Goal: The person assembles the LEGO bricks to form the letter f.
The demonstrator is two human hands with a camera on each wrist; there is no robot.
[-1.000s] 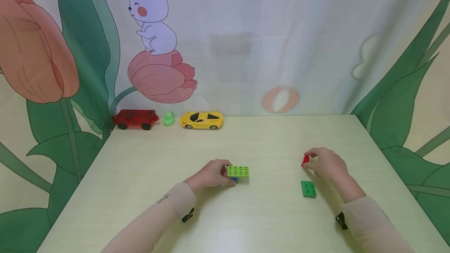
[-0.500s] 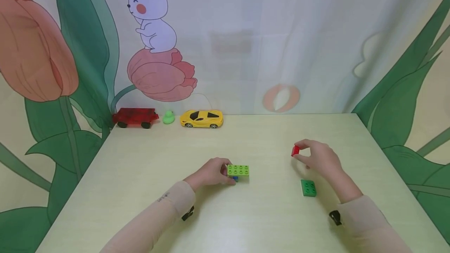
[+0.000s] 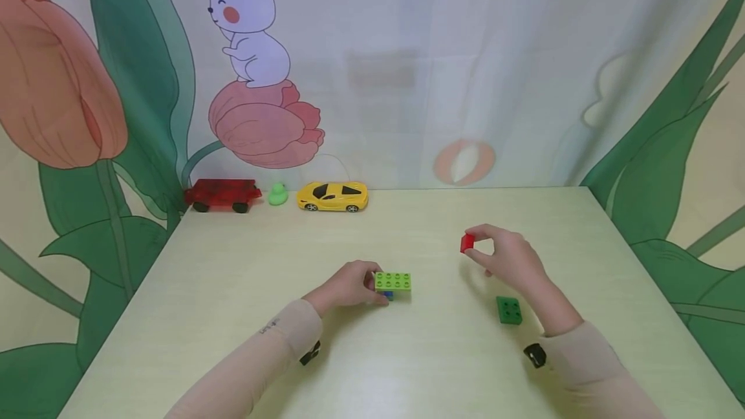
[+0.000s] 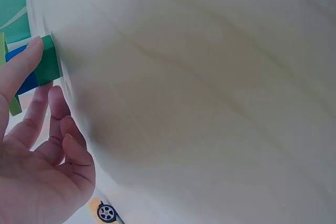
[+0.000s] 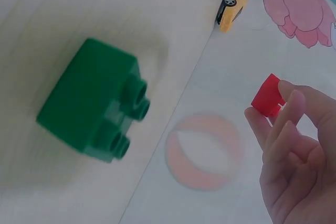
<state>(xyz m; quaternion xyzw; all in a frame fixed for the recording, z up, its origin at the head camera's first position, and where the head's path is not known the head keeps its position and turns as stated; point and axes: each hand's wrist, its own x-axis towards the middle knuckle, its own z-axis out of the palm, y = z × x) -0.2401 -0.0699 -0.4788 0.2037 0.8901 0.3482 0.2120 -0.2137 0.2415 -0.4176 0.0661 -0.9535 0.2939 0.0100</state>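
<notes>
My left hand [image 3: 351, 284] pinches a small stack of toy building bricks near the table's middle. On top of the stack is a long lime green brick [image 3: 392, 281]; under it are a blue brick [image 4: 29, 83] and a dark green brick [image 4: 49, 62], seen in the left wrist view. My right hand [image 3: 512, 260] holds a small red brick [image 3: 467, 243] between thumb and fingertips, raised over the table to the right of the stack. A separate green brick [image 3: 509, 310] with studs up lies on the table below the right hand; it looms large in the right wrist view.
Along the table's back edge stand a red toy wagon [image 3: 224, 195], a small green duck [image 3: 277, 194] and a yellow toy car [image 3: 332, 196]. Behind them hangs a printed curtain [image 3: 396, 83] with a rabbit and tulips. The pale table [image 3: 407, 367] stretches toward the front.
My right hand has moved left and away from me with the red brick, toward the stack. The left hand and its stack stay in place.
</notes>
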